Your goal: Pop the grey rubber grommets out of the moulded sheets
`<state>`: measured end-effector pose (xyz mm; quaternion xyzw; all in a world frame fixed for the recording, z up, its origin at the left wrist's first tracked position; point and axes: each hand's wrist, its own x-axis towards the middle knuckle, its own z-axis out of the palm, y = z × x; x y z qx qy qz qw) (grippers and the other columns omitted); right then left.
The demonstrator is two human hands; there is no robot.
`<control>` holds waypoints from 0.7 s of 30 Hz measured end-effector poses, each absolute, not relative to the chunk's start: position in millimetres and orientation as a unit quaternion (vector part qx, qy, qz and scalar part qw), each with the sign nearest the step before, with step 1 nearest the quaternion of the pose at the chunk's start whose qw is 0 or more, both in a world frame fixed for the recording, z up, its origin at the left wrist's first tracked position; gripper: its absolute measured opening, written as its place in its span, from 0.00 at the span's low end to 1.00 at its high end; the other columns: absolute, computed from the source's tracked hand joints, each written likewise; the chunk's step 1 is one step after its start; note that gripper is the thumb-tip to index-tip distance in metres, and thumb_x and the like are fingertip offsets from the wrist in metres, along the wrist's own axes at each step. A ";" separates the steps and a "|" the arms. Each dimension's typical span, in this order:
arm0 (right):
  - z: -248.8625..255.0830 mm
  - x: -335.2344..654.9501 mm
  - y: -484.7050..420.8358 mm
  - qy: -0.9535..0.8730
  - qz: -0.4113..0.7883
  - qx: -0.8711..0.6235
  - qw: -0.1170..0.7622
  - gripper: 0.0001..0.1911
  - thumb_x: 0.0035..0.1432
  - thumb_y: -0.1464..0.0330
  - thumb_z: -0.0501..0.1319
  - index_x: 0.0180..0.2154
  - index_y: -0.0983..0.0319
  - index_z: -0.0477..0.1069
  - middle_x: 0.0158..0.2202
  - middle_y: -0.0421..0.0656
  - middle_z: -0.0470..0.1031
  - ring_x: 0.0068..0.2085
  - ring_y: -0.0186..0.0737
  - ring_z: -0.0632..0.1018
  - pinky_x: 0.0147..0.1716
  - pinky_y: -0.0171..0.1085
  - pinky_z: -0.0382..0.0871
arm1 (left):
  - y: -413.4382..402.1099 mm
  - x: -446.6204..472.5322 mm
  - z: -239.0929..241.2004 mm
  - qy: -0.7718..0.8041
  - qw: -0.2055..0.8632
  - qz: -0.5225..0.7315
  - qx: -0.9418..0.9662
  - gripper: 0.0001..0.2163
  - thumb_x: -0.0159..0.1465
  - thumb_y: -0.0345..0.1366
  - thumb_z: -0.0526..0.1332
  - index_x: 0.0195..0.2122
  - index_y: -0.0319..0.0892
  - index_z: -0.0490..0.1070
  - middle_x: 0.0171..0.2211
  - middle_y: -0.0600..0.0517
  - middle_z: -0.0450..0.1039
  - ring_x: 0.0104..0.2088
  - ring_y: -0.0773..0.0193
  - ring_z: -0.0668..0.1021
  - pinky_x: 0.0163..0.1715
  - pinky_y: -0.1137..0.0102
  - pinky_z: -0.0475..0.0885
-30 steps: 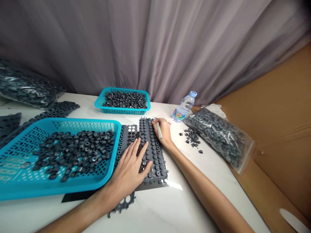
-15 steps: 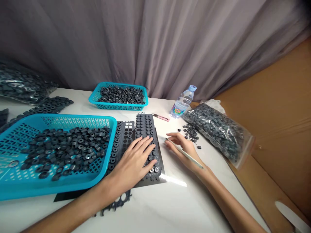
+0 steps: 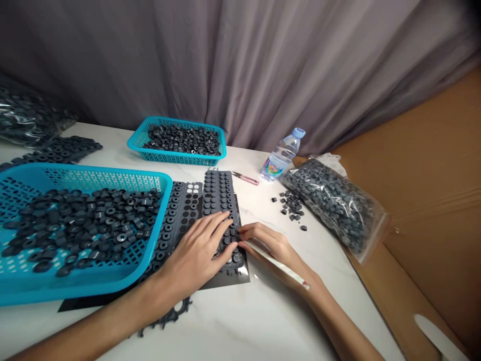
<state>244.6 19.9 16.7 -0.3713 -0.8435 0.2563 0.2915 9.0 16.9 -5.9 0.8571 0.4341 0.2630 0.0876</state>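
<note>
My left hand lies with fingers stretched over a dark grey strip set with rows of round pieces. Its thumb reaches toward the strip's near right part. Pinched in my right hand is a slim white pen-like tool, its back end pointing toward my wrist. The right fingertips are at the strip's right edge, close to my left thumb, and the tool's tip is hard to make out among them. A dark holed panel lies to the left of the strip. Under the strip shows a black sheet.
A large blue basket of dark round pieces stands left, a smaller blue basket behind. Pink-handled snips, a water bottle, loose dark pieces and a filled plastic bag lie right. Another bag sits far left.
My right hand has moved left with the white tool, from beside the strip to its edge. My left hand stays on the strip. The whole view has shifted slightly.
</note>
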 end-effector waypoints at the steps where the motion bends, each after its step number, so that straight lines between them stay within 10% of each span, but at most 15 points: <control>1: 14.6 244.4 20.2 -0.847 0.253 -0.367 0.289 0.06 0.72 0.67 0.59 0.47 0.56 0.74 0.47 0.50 0.79 0.48 0.45 0.82 0.49 0.43 0.79 | 15.1 6.0 -5.1 0.418 0.090 0.267 0.864 0.17 0.73 0.41 0.57 0.61 0.43 0.70 0.62 0.44 0.73 0.62 0.51 0.74 0.62 0.54 0.71; 21: -7.2 242.3 24.8 -0.909 0.087 -0.326 0.245 0.05 0.74 0.70 0.56 0.47 0.61 0.70 0.45 0.50 0.78 0.44 0.42 0.81 0.42 0.38 0.79 | 4.2 -2.7 -9.4 0.379 0.106 0.263 0.881 0.16 0.71 0.36 0.60 0.59 0.43 0.74 0.60 0.46 0.74 0.60 0.49 0.75 0.62 0.50 0.72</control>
